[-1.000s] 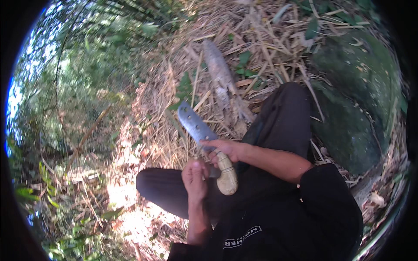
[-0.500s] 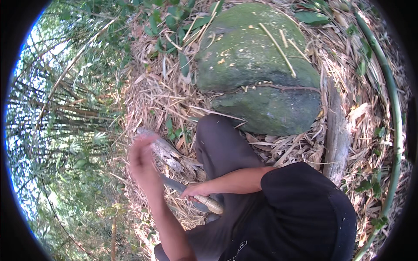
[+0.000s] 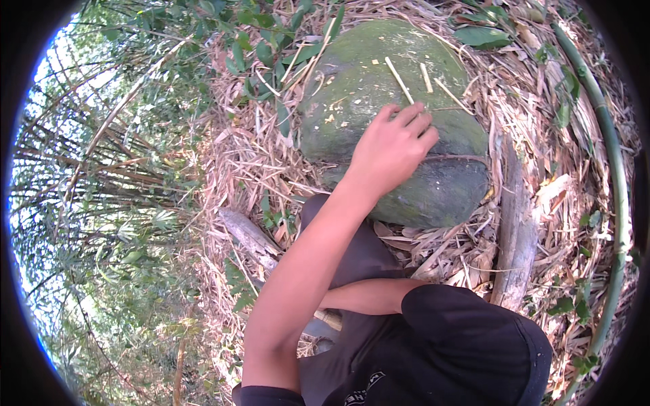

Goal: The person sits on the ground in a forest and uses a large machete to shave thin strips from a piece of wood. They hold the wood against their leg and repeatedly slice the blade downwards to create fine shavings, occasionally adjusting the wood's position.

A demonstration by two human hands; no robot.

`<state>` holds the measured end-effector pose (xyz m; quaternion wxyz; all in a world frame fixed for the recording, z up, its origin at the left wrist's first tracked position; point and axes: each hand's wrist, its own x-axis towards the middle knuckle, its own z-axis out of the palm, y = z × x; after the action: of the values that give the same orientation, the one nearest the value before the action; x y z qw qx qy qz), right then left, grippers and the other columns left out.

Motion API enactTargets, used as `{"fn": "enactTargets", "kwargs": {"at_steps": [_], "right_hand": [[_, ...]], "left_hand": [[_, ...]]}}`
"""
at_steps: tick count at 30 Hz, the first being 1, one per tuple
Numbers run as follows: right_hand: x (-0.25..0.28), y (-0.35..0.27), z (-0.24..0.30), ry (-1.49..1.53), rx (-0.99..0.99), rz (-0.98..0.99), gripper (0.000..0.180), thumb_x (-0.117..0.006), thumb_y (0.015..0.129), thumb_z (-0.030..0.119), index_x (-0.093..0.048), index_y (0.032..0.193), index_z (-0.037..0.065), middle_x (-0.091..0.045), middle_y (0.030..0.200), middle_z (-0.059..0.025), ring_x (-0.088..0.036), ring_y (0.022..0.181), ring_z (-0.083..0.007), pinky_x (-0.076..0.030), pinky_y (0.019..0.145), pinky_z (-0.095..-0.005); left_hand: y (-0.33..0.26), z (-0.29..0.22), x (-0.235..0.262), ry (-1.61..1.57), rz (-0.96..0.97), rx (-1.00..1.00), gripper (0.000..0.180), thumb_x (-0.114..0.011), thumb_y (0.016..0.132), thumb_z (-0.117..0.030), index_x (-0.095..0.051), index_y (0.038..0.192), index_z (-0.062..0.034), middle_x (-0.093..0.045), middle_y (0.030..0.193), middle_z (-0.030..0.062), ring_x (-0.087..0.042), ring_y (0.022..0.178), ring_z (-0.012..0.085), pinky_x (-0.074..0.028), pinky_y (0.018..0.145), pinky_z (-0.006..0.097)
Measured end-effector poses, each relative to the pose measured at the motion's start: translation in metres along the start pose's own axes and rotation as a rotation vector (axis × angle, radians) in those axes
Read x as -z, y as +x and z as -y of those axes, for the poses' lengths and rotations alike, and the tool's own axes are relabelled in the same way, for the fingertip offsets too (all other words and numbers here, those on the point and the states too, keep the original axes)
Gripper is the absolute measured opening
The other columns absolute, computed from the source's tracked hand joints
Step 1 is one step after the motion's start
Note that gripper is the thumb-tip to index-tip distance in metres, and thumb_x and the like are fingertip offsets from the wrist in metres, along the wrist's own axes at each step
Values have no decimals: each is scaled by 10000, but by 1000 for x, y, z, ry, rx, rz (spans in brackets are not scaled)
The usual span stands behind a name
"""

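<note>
My left hand (image 3: 396,145) is stretched forward over a mossy green boulder (image 3: 379,54). Its fingers are bent around the near part of a thin pale stick (image 3: 398,78), whose far part shows beyond them; the fingertips are hidden. Two shorter pale sticks, one upright (image 3: 426,78) and one slanting (image 3: 452,96), lie to its right on the stone. Low beside my bent knee, my right forearm (image 3: 369,296) passes behind the left one, which covers the right hand. The machete's pale handle (image 3: 330,318) shows just below it, in line with the grip seen before.
A weathered log (image 3: 247,233) lies left of my knee, and a grey piece of wood (image 3: 518,237) right of the boulder. Along the right side curves a long green pole (image 3: 613,169). Dry leaves (image 3: 250,149) cover the ground; dense bamboo (image 3: 88,162) stands left.
My left hand has swung from the left, beside the log, forward and right onto the boulder and the stick. My left forearm now covers the right hand, which was visibly gripping the machete.
</note>
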<state>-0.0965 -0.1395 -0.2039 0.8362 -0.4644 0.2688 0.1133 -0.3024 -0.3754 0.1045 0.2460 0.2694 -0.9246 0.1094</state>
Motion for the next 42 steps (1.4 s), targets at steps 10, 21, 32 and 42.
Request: {"fn": "enactTargets", "kwargs": {"at_steps": [10, 21, 32, 42], "right_hand": [[-26, -30, 26, 261, -89, 56, 347, -766, 841, 328, -662, 970, 22, -525, 611, -20, -489, 429, -137, -450, 409, -325], [-29, -78, 91, 565, -39, 242, 412, -685, 934, 380, -612, 959, -24, -450, 630, 26, -507, 546, -107, -500, 571, -323], [-37, -66, 81, 146, 121, 2, 305, -788, 848, 220, -675, 980, -31, -483, 673, 11, -500, 577, -115, -479, 561, -295], [-41, -55, 70, 77, 127, -43, 222, -773, 864, 189, -625, 855, 24, -473, 641, 3, -500, 547, -123, -478, 549, -304]], "left_hand": [[-220, -8, 209, -873, -961, 1093, 316, -477, 1046, -169, -542, 1290, 21, -697, 1075, 186, -703, 996, 267, -603, 793, 345], [-498, -133, 219, -649, -1263, 1781, 311, -585, 1009, -260, -589, 1191, -9, -705, 1021, 147, -706, 922, 211, -588, 800, 307], [-525, -131, 168, -942, -1211, 1788, 317, -517, 1042, -241, -541, 1227, 16, -691, 1063, 157, -709, 934, 217, -598, 830, 302], [-526, -139, 169, -906, -1307, 1768, 282, -463, 1054, -150, -511, 1266, 30, -683, 1105, 182, -693, 1008, 240, -574, 883, 323]]}}
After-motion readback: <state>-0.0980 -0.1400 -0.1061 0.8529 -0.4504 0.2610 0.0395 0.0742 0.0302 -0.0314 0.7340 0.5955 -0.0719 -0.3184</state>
